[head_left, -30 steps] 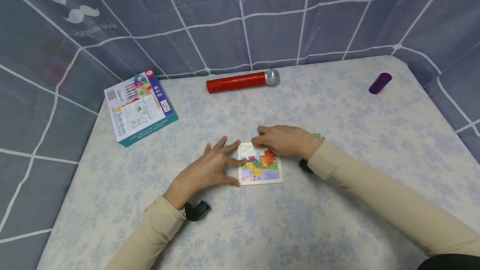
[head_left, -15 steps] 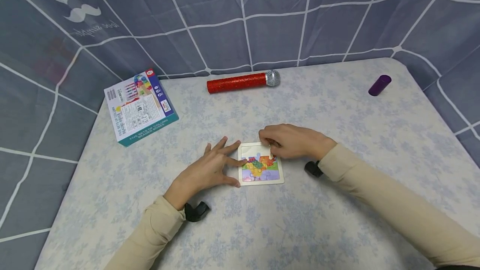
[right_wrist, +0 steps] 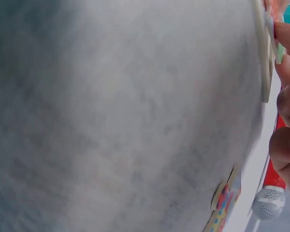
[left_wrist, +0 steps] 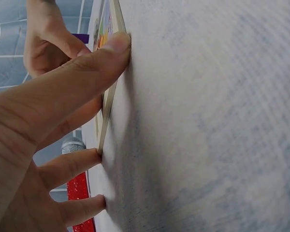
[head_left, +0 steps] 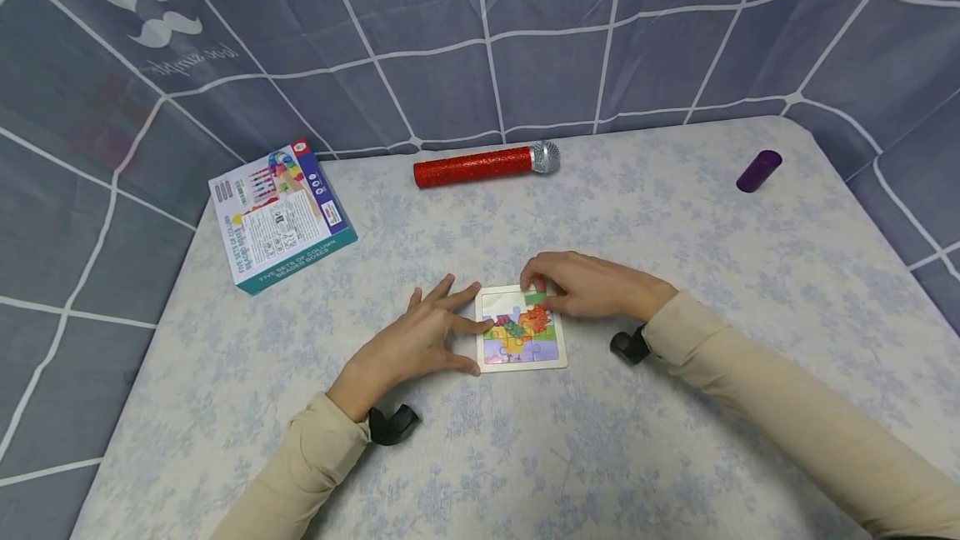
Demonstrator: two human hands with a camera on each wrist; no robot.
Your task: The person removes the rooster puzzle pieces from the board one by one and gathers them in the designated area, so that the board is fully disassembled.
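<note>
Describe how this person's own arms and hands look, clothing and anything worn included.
The left hand and right hand are bare, without gloves. Plain beige long sleeves, the left sleeve and right sleeve, reach the wrists, with creases near the cuffs. A small black fitting shows at each wrist, left and right.

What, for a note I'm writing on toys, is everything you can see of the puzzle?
The puzzle lies flat on the table: a square, thin board that looks wooden, with a pale rim round interlocking pieces printed orange, yellow, green and purple. Its lower part is filled, while the upper left shows a bare pale base. The left hand touches its left side. Over its upper right, the right hand pinches a green piece; whether that piece touches the base is unclear.
</note>
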